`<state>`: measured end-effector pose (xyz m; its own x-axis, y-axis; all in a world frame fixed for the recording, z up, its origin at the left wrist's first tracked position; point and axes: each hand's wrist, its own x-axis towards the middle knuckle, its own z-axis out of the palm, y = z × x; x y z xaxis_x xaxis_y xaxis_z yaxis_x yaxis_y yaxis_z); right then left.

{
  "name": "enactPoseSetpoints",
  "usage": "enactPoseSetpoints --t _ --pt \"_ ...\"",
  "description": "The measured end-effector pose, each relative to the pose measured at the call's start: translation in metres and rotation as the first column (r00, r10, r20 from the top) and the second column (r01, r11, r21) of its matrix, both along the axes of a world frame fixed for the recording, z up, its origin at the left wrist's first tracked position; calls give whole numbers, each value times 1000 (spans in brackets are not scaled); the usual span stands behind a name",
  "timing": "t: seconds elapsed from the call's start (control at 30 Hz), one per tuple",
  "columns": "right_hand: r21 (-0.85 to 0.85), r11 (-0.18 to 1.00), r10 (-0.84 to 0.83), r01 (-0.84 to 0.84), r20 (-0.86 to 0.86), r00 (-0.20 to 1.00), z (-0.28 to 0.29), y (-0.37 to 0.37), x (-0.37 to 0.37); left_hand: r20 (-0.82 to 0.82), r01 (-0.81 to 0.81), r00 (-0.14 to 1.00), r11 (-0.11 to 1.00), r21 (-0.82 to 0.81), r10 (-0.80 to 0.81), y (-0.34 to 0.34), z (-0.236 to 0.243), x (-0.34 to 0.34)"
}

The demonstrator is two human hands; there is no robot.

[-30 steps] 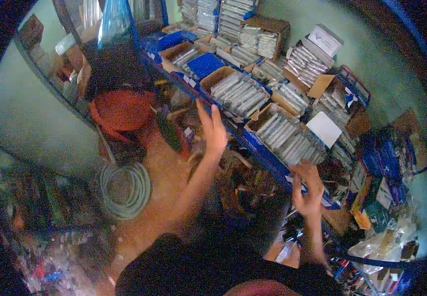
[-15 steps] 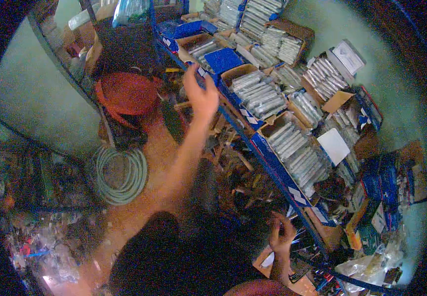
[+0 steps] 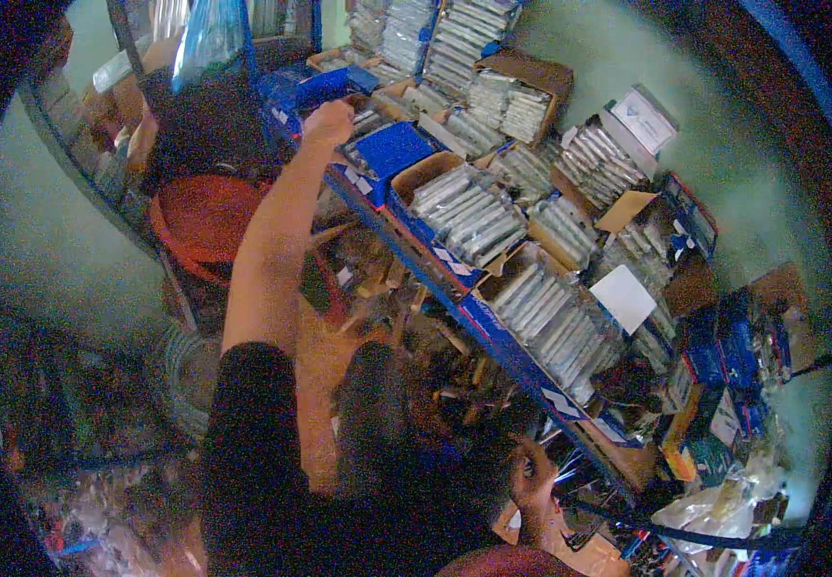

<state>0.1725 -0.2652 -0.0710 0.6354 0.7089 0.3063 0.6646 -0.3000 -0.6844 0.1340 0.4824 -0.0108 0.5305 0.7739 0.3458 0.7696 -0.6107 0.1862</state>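
My left hand [image 3: 329, 123] reaches far out to the upper left, over the front of an open cardboard box of packets on the shelf. Its fingers are bent down and look closed, and what they grip is hidden. Beside it lies a blue box lid [image 3: 392, 149]. Low in the picture, my right hand [image 3: 531, 476] hangs near the shelf's lower front end with its fingers curled together. Whatever it holds is too dark to name. Open boxes of clear-wrapped packets [image 3: 469, 212] stand in rows to the right of my left hand.
A blue-edged shelf [image 3: 493, 332] slants across the middle. Beneath it lies dim clutter with wooden pieces. A red basin [image 3: 206, 216] and a coiled hose [image 3: 185, 385] are at the left. Plastic bags [image 3: 723, 505] lie lower right; a white card [image 3: 623, 298] rests on the boxes.
My left hand has moved from in front of the shelf edge to the box at the far left, its fingers now bent downward. The view has shifted; my right hand stays low.
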Motion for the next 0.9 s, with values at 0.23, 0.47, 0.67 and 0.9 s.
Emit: enactPoseSetpoints --t 0.23,0.47,0.67,0.9 --pt "-20 1000 14 -18 -187 982 34 12 0 133 -126 981 985 -115 141 -44 37 -18" --pt "-15 1000 -17 16 -93 996 30 12 -4 -121 -105 986 993 60 112 -13 35 -11" --pt "-60 998 20 -22 -37 999 24 12 -11 -113 -125 986 992 -24 122 10 15 -19" --pt "-18 999 37 -39 -89 995 32 11 -14 -14 30 999 999 -12 -30 -4 12 -36"
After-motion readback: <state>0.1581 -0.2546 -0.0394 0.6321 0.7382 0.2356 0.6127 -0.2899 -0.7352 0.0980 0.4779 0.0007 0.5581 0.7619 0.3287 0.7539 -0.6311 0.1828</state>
